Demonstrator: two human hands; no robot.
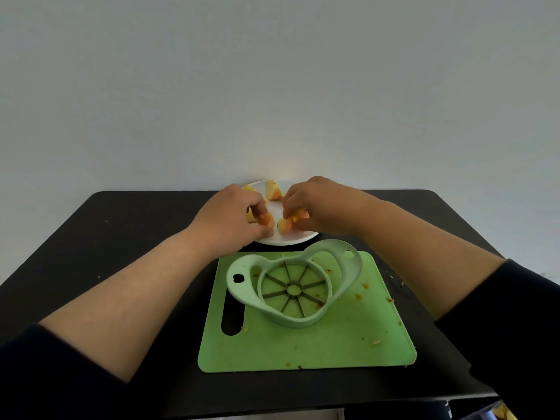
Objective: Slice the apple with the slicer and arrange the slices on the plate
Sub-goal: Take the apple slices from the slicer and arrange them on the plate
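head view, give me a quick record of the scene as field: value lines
surface: black table
plate: white plate at the table's far edge, holding apple slices
left hand: left hand over the plate, grip closed on a slice
right hand: right hand over the plate, grip closed on a slice
slicer: pale green slicer, empty, resting on the cutting board
cutting board: green cutting board, near side of the plate, scattered with apple bits
stage: slicing done, arranging under way
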